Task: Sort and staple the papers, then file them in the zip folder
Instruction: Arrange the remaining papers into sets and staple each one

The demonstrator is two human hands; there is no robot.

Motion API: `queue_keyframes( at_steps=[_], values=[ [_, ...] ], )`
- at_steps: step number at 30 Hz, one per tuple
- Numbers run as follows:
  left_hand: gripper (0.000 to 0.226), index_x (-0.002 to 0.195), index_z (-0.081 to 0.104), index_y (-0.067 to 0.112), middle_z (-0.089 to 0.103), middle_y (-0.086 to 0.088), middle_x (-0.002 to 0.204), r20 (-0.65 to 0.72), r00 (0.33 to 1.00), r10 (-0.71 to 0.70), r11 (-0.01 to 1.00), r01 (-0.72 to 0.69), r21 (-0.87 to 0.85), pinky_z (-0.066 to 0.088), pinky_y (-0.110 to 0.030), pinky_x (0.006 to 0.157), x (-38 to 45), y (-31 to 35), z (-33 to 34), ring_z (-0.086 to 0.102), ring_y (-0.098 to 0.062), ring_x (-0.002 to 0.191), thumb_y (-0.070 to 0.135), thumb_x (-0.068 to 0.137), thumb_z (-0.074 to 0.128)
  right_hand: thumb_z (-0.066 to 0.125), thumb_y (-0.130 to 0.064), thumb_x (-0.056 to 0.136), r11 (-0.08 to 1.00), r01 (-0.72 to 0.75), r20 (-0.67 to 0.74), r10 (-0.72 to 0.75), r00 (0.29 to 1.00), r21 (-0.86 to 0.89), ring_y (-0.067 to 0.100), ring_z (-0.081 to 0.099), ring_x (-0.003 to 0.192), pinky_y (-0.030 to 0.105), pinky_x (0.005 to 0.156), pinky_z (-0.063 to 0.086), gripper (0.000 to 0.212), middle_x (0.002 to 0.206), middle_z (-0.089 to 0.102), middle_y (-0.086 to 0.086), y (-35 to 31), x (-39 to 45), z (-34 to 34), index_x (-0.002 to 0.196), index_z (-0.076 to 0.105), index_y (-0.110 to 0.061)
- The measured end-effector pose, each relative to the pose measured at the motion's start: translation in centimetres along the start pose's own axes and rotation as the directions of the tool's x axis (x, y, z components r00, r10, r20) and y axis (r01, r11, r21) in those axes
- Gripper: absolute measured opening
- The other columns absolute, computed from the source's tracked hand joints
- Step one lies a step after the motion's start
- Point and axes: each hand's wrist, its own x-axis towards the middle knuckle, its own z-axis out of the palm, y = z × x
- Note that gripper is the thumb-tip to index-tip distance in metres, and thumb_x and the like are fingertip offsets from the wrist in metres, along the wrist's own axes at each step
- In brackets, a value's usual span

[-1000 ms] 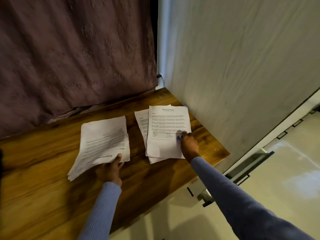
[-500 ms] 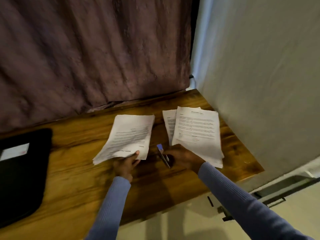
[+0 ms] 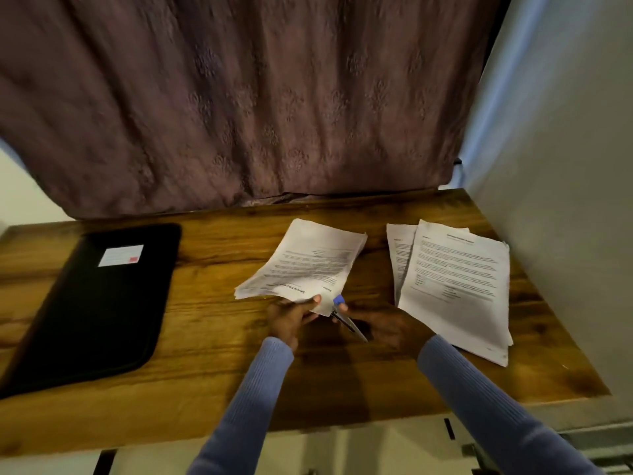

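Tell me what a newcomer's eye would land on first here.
First, the two hands meeting at the table's middle: the left hand pinches the corner of a paper stack while the right hand brings a blue-tipped stapler to it. Next, the black zip folder lying at the left.

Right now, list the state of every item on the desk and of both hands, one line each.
Black zip folder: closed, flat on the wooden desk.
Middle stack of printed papers: near corner lifted, pinched by the left hand.
Blue-tipped stapler: gripped by the right hand, at that corner.
Right stack of printed papers: lying loose, fanned, untouched.
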Motion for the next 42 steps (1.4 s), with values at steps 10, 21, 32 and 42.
queue_keyframes(
  at_steps=[10, 21, 32, 42],
  values=[
    [0.032, 0.103, 0.065, 0.002, 0.070, -0.010, 0.101, -0.052, 0.996, 0.071, 0.992, -0.065, 0.112, 0.054, -0.023, 0.053, -0.4, 0.1, -0.1, 0.068, -0.021, 0.084, -0.001, 0.072, 0.074, 0.075, -0.019, 0.070, 0.991, -0.133, -0.061, 0.132, 0.989, -0.025, 0.017, 0.068, 0.071, 0.028, 0.064, 0.057, 0.022, 0.079, 0.071, 0.009, -0.8, 0.8, 1.5, 0.087, 0.071, -0.005],
    [0.030, 0.100, 0.063, 0.000, 0.070, -0.015, 0.100, -0.036, 0.999, -0.036, 0.998, 0.038, 0.046, 0.057, -0.027, 0.056, -0.3, 0.2, -0.7, 0.069, -0.024, 0.083, -0.003, 0.072, 0.074, 0.067, -0.011, 0.081, 0.984, -0.176, -0.107, 0.176, 0.979, 0.006, 0.011, 0.067, 0.059, 0.021, 0.049, 0.053, 0.011, 0.068, 0.071, 0.003, -0.5, 1.5, 2.4, 0.089, 0.065, -0.004],
    [0.032, 0.105, 0.063, 0.007, 0.069, -0.012, 0.105, 0.042, 0.992, -0.117, 0.991, 0.114, 0.076, 0.056, -0.028, 0.060, 0.1, 0.1, -1.4, 0.067, -0.025, 0.091, 0.005, 0.075, 0.074, 0.072, -0.008, 0.076, 0.972, -0.232, -0.167, 0.223, 0.960, -0.038, 0.016, 0.064, 0.068, 0.023, 0.059, 0.053, 0.009, 0.076, 0.068, 0.008, -0.4, 1.9, 2.7, 0.082, 0.067, -0.003],
    [0.049, 0.110, 0.063, 0.011, 0.066, -0.009, 0.114, 0.259, 0.929, -0.265, 0.953, 0.212, 0.215, 0.056, -0.029, 0.071, -0.1, -0.8, -1.4, 0.061, -0.025, 0.105, 0.020, 0.066, 0.082, 0.066, 0.003, 0.077, 0.983, -0.176, -0.199, 0.162, 0.967, -0.056, 0.017, 0.061, 0.071, 0.025, 0.063, 0.051, 0.012, 0.082, 0.067, 0.006, 0.2, 2.2, 2.9, 0.084, 0.065, -0.007]
  ],
)
